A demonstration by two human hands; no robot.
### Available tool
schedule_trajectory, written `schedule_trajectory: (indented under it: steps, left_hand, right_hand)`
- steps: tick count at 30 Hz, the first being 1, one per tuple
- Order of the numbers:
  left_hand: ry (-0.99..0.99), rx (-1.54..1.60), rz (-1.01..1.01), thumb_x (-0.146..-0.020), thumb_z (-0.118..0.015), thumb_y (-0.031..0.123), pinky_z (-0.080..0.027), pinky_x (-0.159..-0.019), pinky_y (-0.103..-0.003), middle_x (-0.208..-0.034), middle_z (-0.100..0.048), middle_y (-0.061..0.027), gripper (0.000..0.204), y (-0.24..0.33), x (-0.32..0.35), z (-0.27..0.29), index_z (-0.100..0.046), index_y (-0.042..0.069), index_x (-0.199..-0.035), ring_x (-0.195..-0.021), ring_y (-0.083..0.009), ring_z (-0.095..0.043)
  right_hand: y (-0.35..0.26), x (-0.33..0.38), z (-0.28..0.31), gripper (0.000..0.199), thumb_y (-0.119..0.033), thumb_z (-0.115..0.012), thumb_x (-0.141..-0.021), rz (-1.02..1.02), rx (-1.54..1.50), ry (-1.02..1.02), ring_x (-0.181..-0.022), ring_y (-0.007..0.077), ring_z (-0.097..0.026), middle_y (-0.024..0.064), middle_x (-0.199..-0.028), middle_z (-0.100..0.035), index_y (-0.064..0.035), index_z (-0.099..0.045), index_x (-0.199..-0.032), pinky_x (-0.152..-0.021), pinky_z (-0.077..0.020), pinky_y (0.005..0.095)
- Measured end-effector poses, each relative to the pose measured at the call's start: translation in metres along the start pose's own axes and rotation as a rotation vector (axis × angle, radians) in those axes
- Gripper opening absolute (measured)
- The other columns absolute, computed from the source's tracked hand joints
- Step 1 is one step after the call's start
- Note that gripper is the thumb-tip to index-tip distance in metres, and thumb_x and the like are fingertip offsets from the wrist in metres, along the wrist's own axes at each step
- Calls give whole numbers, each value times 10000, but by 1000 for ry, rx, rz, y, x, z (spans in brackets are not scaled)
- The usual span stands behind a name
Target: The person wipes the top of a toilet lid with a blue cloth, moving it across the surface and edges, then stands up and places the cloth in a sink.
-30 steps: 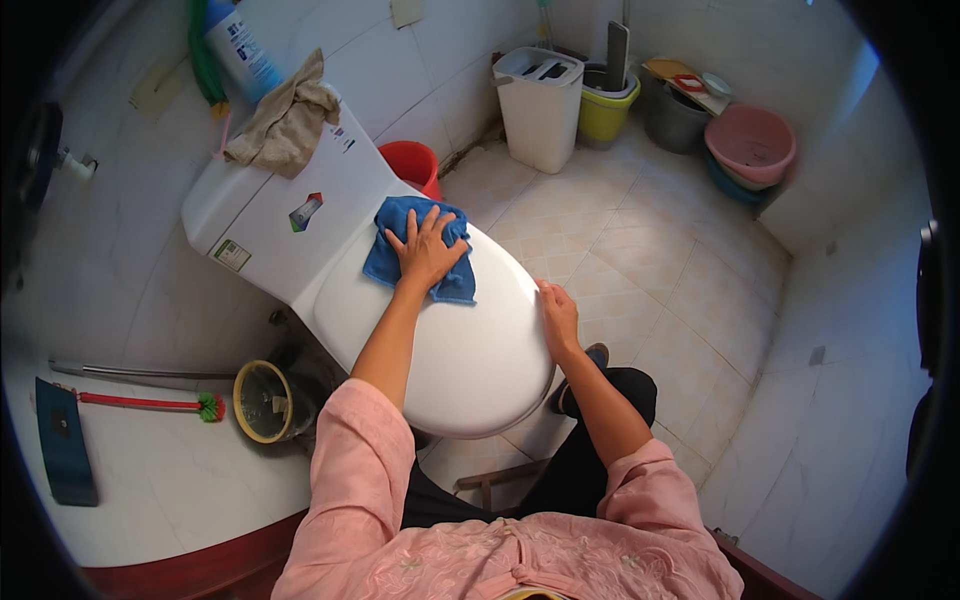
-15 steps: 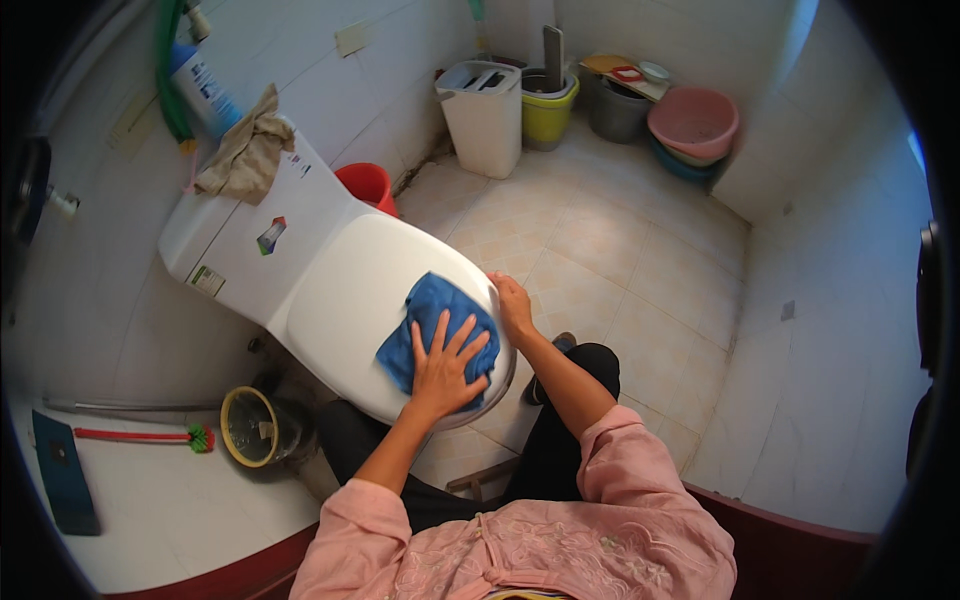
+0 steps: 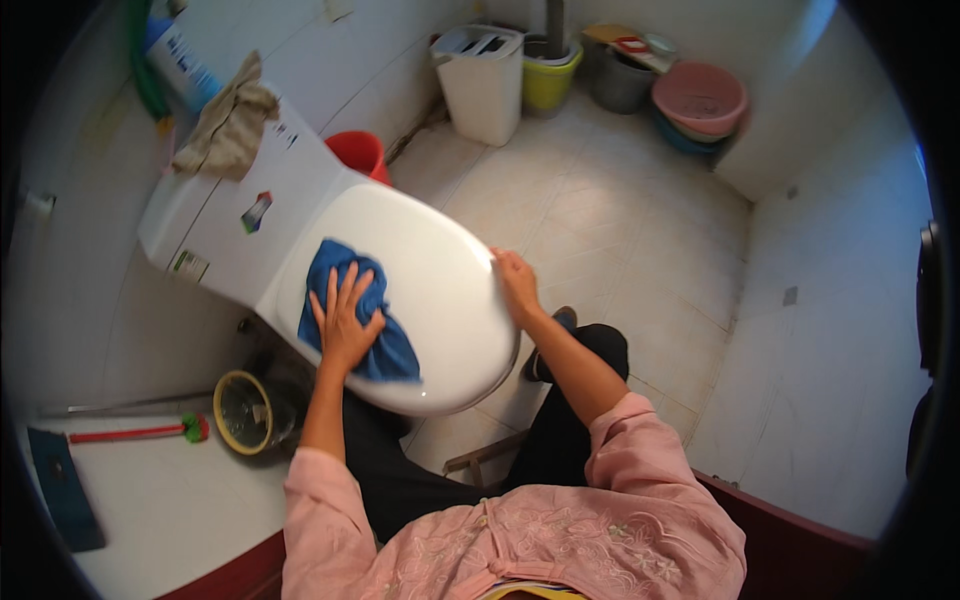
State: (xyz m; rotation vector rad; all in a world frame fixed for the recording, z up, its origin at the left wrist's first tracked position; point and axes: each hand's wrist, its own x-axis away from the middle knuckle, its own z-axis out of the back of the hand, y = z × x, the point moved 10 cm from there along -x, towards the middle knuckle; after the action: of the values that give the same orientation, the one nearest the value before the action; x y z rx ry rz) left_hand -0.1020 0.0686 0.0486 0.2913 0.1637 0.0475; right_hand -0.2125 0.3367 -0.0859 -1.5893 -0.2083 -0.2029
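In a small tiled bathroom, seen from above:

- The floor [image 3: 620, 230] is pale tile, running from the toilet to the far corner.
- The toilet [image 3: 440, 280] is white, lid closed, its tank [image 3: 250, 215] against the left wall.
- A white bin [image 3: 485, 85] stands by the back wall, a yellow bucket [image 3: 550, 85] just beside it, then a grey bucket [image 3: 620, 80] and a pink basin [image 3: 700, 98] stacked on others in the corner.
- A red bucket [image 3: 360, 153] sits on the floor just behind the toilet.
- A beige rag [image 3: 228, 125] lies crumpled on the tank's far end, near a white and blue bottle [image 3: 180, 60].
- The blue cloth [image 3: 375, 340] lies on the left part of the lid, partly bunched.
- The left hand [image 3: 343, 325] lies flat on the blue cloth, fingers spread wide, pressing it to the lid rather than gripping it.
- The right hand [image 3: 518, 285] rests on the lid's right edge, fingers curled loosely over the rim, holding nothing else.
- A round yellow-rimmed holder [image 3: 243, 412] stands on the floor left of the bowl, a red-handled brush [image 3: 135, 433] lying beside it.
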Motion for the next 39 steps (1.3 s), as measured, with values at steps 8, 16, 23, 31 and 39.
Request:
schedule_trajectory:
  steps: [8,16,23,31,39]
  left_hand:
    - [-19,-126,260,-817,-562,469,2,-1051,-712,-1521,-295,-11,605,-57,-101,-23,-431,317,-1388,-1434,-323,-146]
    - [-79,-150,234,-818,-532,487,2,-1021,-745,-1512,-317,-16,579,5,-146,-51,-481,296,-1362,-1418,-352,-165]
    - [-53,-10,-55,-753,-595,472,42,-1066,-690,-1466,-386,-32,566,99,-89,-63,-565,275,-1283,-1416,-347,-178]
    - [12,97,-247,-690,-713,377,-44,-1082,-678,-1478,-343,-23,624,142,33,-37,-552,267,-1284,-1419,-333,-153]
    - [25,-46,1,-736,-657,330,-65,-1129,-607,-1502,-315,-18,654,37,75,-1,-456,293,-1357,-1424,-291,-189]
  right_hand:
    - [-7,4,0,386,-354,-492,-948,-28,-16,-31,-816,111,-514,33,-893,-617,-49,-662,-1114,-743,-423,249]
    - [-12,5,-1,416,-373,-488,-959,-7,19,-20,-885,126,-532,43,-972,-639,-24,-657,-1108,-814,-415,255]
    - [-13,2,-7,429,-340,-450,-980,22,-145,-99,-987,153,-566,75,-1076,-641,21,-632,-1122,-881,-421,261]
    - [1,-9,-6,483,-391,-437,-974,20,-160,-164,-1025,194,-556,103,-1127,-617,23,-605,-1160,-917,-415,301]
    - [-13,4,-8,502,-389,-447,-975,14,-9,-126,-1122,199,-522,121,-1230,-579,27,-567,-1230,-981,-377,306]
